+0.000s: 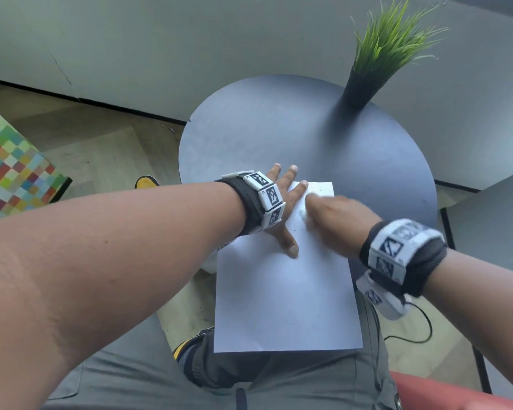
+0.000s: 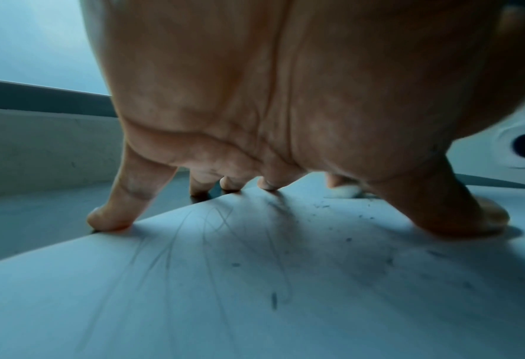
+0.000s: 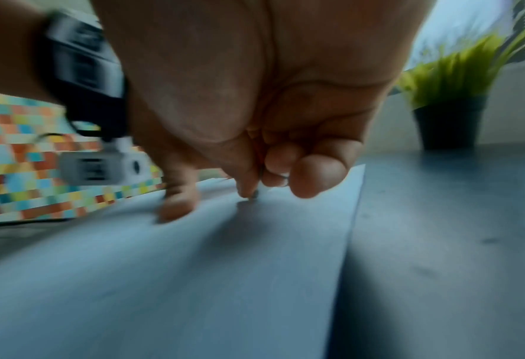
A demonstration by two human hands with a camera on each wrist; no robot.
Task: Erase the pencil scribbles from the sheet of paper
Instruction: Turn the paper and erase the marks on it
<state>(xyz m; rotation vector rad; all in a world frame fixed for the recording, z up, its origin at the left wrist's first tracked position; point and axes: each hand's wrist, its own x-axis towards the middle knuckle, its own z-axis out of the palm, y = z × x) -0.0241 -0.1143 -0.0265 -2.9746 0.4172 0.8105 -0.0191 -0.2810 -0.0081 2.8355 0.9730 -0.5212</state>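
Keep the left hand [image 1: 282, 199] spread flat on the sheet of paper [image 1: 285, 291] while the right hand [image 1: 335, 217] pinches what appears, through blur, to be the eraser [image 2: 344, 192], rubbing with short strokes.

Left hand [image 1: 280, 208] spread flat with fingers straight and splayed, thumb stretched toward the near tabletop edge, right hand [image 1: 335, 217] blurred just beside it, fingers curled into a tight pinching grip, both wrists banded
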